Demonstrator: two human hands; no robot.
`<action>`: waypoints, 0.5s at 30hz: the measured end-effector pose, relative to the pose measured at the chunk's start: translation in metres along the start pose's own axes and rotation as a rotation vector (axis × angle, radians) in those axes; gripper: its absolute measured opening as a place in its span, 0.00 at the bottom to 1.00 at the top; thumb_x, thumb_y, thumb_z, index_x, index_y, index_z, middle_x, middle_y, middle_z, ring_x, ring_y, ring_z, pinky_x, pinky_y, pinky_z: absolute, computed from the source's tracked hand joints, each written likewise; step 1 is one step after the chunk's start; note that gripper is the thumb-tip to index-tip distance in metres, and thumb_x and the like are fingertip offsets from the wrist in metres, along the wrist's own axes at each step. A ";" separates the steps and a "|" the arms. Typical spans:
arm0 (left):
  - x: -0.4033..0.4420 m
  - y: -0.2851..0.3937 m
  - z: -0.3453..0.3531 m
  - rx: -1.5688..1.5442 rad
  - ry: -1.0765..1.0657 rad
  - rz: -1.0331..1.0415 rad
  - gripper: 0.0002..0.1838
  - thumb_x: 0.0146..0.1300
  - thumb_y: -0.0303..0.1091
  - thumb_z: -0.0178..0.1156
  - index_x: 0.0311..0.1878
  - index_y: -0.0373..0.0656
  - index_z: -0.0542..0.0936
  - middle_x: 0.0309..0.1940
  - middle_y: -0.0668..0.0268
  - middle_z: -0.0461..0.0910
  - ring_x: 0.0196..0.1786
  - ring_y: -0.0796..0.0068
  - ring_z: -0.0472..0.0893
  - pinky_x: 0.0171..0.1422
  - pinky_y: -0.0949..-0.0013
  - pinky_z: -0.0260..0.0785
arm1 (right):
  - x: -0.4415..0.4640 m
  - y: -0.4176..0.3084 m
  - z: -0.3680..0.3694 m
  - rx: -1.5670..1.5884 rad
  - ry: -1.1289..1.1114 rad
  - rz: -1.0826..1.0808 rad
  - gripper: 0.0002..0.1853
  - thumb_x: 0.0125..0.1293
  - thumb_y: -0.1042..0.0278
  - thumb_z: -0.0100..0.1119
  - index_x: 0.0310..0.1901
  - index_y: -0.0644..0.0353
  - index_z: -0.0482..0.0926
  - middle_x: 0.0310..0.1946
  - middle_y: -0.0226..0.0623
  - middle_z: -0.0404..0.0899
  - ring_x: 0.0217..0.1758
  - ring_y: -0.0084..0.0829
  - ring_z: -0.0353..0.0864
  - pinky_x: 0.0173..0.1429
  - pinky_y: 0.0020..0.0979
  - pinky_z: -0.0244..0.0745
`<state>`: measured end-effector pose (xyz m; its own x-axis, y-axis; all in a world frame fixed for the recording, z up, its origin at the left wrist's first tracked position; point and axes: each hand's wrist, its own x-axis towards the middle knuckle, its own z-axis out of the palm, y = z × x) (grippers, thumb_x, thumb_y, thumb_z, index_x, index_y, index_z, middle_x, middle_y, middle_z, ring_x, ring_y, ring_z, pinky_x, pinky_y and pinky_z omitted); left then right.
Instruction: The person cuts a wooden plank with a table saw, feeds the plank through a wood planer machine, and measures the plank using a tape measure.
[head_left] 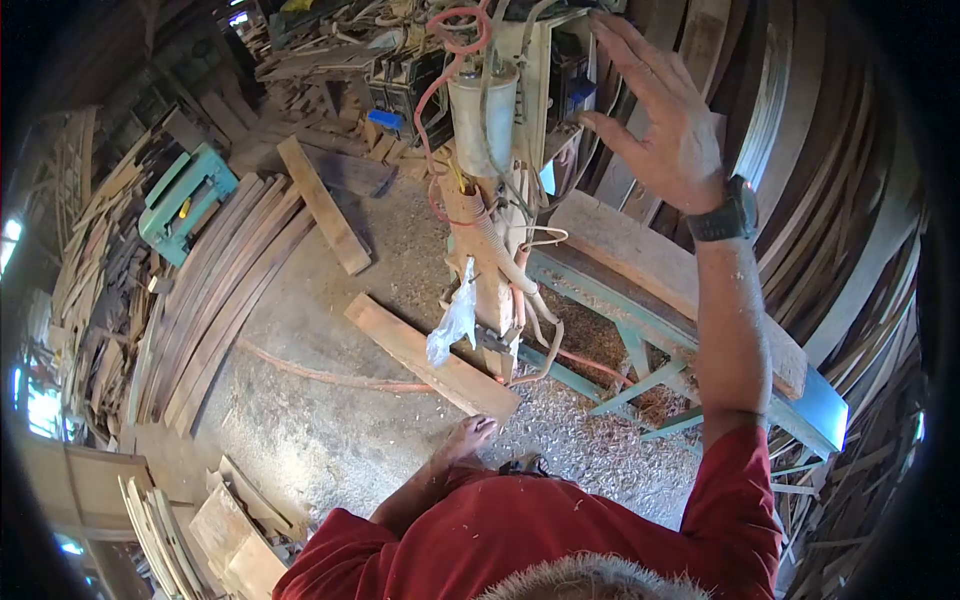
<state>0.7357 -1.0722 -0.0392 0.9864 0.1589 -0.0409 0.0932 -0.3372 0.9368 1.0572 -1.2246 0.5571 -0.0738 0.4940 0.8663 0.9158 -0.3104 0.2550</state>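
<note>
The dusty floor (300, 410) goes all around the wooden post (492, 290) with hoses on it. Far to the right of the post is a big stack of wood (860, 180). A blue-green table (818, 402) stands right of the post, nearer than the stack, and a thick plank (660, 255) lies on it. A green machine (187, 205) sits well to the left of the post. A long board (400, 338) slants from left of the post to just in front of it. A pale box (535, 95) is above the post, next to a white can (482, 125). The right hand (670, 125) is up high, to the right of the post. Its grip is spread, thumb far from the fingers. The fingertips are by the pale box; I cannot tell if they touch it. The left hand (468, 437) is below the post, at the long board's near end. Its fingers are bent, but I cannot tell if its grip pinches the board. A thin, cloudy bag (453, 325) hangs just left of the post. A black watch (727, 212) is on the right wrist.
</note>
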 end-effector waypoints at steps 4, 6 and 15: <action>0.027 0.107 -0.008 -0.450 0.022 -0.324 0.15 0.75 0.43 0.58 0.45 0.40 0.84 0.31 0.70 0.81 0.31 0.84 0.77 0.33 0.77 0.70 | 0.009 -0.001 -0.015 0.028 -0.198 0.050 0.48 0.53 0.63 0.72 0.77 0.55 0.59 0.71 0.55 0.66 0.61 0.52 0.73 0.66 0.49 0.69; 0.050 0.133 -0.015 -0.444 0.018 -0.267 0.17 0.76 0.45 0.57 0.46 0.40 0.84 0.30 0.71 0.81 0.30 0.86 0.75 0.33 0.78 0.68 | 0.012 0.004 -0.013 0.027 -0.167 -0.030 0.47 0.53 0.65 0.72 0.75 0.58 0.62 0.67 0.56 0.70 0.56 0.53 0.74 0.62 0.47 0.71; 0.131 0.303 -0.040 -0.815 0.359 0.036 0.17 0.74 0.41 0.60 0.56 0.39 0.81 0.40 0.69 0.83 0.32 0.84 0.76 0.38 0.78 0.71 | 0.018 0.018 -0.016 -0.143 -0.284 -0.041 0.45 0.52 0.63 0.73 0.73 0.56 0.66 0.68 0.52 0.70 0.62 0.51 0.74 0.65 0.47 0.72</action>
<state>0.8874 -1.1164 0.2535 0.8722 0.4886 -0.0239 -0.1968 0.3953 0.8972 1.0661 -1.2344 0.5844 0.0217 0.7094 0.7045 0.8482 -0.3861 0.3627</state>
